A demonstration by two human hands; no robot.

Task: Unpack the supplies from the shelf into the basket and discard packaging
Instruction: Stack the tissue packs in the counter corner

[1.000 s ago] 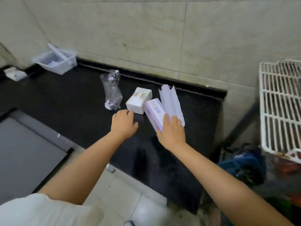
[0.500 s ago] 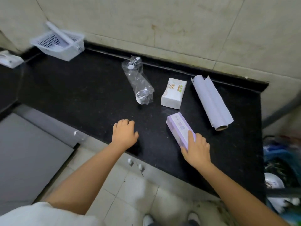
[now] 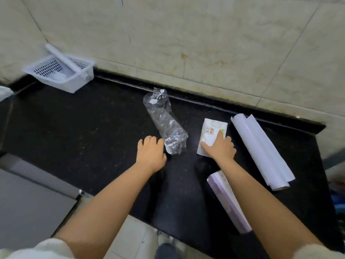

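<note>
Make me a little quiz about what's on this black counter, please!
1. True or false: the right hand rests on the white packet.
2. What lies just past the fingers of the left hand? A) the crumpled clear wrapper B) the paper roll C) the white basket
3. Which thing lies partly under the right forearm, by the front edge of the counter?

Key
1. True: the fingers lie on the near end of the packet.
2. A.
3. The purple box.
</note>
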